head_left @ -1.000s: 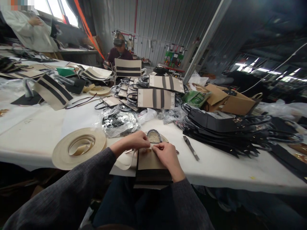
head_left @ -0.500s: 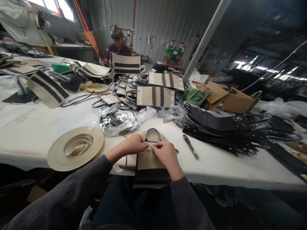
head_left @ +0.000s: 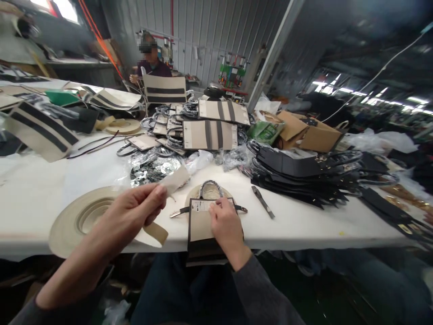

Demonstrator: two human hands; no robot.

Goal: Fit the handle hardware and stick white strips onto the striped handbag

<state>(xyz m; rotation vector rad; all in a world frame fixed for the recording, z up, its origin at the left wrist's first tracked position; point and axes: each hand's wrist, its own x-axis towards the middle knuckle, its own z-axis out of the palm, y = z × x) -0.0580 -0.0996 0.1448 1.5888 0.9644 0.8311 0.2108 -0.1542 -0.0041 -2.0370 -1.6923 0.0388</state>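
My left hand [head_left: 140, 205] pinches a strip of pale tape [head_left: 176, 178] in front of the big tape roll [head_left: 66, 225], raised above the table. A loose curl of tape [head_left: 155, 234] hangs below its fingers. My right hand [head_left: 226, 225] rests with bent fingers on the upper part of a beige and black bag panel [head_left: 201, 225]; whether it grips anything is hidden. The panel lies at the table's front edge, with a wrapped handle [head_left: 211, 184] at its top and a short black strap sticking out at each side.
A dark cutter-like tool [head_left: 263, 202] lies right of the panel. Black bag pieces [head_left: 297, 176] are stacked further right. Beige panels [head_left: 209, 134] and plastic-wrapped parts [head_left: 154, 169] fill the middle. A person [head_left: 152, 65] sits across the table.
My left hand has left the panel and moved left and up with the tape strip. My right hand stays on the panel, slightly lower. The camera view has shifted a little to the right.
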